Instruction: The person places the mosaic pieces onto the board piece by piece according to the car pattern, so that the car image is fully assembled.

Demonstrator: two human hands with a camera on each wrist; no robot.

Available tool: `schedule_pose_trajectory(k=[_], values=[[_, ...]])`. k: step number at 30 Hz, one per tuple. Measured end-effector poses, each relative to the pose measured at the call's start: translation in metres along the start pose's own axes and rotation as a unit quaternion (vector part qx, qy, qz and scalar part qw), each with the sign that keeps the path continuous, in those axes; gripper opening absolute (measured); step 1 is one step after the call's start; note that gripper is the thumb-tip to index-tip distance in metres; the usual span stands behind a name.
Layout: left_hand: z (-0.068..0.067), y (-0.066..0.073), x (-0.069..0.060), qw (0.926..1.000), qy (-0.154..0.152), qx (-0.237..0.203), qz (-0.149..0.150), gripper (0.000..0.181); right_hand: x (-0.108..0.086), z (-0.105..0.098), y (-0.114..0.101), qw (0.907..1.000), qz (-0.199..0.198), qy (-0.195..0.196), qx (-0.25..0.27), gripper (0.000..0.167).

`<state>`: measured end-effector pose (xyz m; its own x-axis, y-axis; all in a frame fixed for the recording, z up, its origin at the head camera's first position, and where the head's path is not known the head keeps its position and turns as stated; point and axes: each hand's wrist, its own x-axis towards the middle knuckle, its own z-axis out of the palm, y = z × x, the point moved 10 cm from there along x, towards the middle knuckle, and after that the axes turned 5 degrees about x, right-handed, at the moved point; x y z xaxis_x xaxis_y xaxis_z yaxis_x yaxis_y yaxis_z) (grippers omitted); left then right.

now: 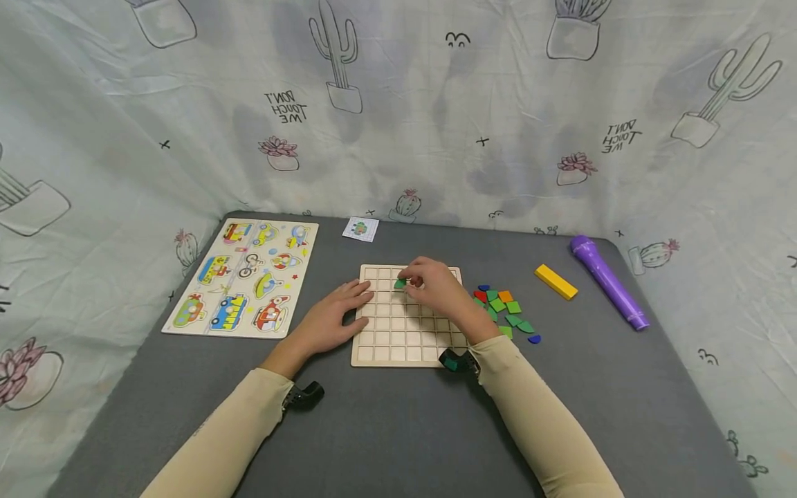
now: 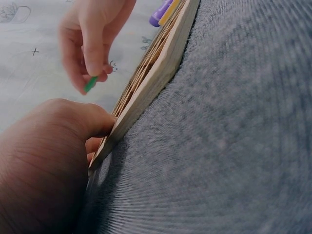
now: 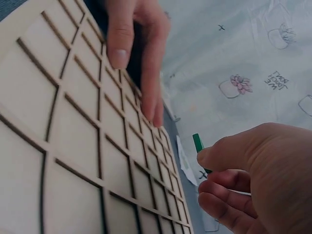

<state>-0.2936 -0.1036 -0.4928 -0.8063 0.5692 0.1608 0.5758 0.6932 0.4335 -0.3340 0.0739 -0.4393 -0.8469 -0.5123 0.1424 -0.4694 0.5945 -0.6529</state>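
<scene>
A pale wooden grid board (image 1: pixel 380 339) with square cells lies in the middle of the table. My right hand (image 1: pixel 432 285) pinches a small green piece (image 1: pixel 400 283) between thumb and fingers over the board's far rows. In the right wrist view the green piece (image 3: pixel 198 142) shows edge-on, apart from the board. My left hand (image 1: pixel 333 315) rests at the board's left edge, its fingers extended and touching the frame. The left wrist view shows the left thumb (image 2: pixel 100 119) against the board's side. Right of the board lie several loose coloured pieces (image 1: pixel 497 304), partly hidden by the right forearm.
A vehicle puzzle board (image 1: pixel 243 277) lies at the left. A small picture card (image 1: pixel 360 229) is at the back edge. Toward the right are a yellow block (image 1: pixel 556 281) and a purple microphone-shaped stick (image 1: pixel 610 283). Patterned cloth (image 1: pixel 398 104) hangs behind the grey table (image 1: pixel 386 436).
</scene>
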Motion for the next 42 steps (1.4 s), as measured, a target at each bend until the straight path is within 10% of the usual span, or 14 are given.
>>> schedule_pose_trajectory(k=[42], values=[[0.0, -0.001, 0.0, 1.0, 0.0, 0.0, 0.0, 0.062, 0.002, 0.026, 0.007, 0.9983, 0.005, -0.053, -0.026, 0.021]])
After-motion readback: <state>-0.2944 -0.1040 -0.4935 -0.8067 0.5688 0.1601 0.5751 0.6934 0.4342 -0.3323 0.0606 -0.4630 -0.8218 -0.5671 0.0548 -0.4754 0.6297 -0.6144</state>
